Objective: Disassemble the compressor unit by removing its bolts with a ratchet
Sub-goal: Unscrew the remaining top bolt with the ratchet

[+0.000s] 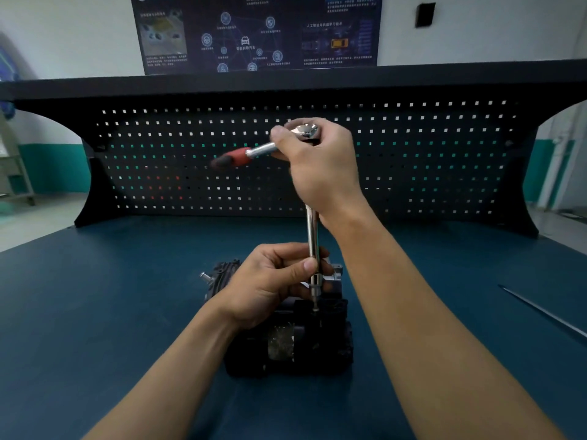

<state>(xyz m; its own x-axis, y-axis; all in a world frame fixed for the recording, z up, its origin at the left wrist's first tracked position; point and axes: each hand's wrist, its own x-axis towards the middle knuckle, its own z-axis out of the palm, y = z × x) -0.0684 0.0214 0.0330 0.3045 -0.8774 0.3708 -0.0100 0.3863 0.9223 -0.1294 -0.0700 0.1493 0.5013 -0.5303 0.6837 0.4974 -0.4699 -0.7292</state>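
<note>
Dim, cool indoor light, soft focus throughout. Motion blur smears the red handle of the ratchet I hold; its chrome head shines. Daylight glows through the pegboard holes. The compressor unit sinks into shadow. Wide-angle distortion bows the shelf.

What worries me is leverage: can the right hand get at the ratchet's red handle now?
Probably yes: the right hand grips the ratchet head, and the red handle juts out beside it, untouched.
</note>
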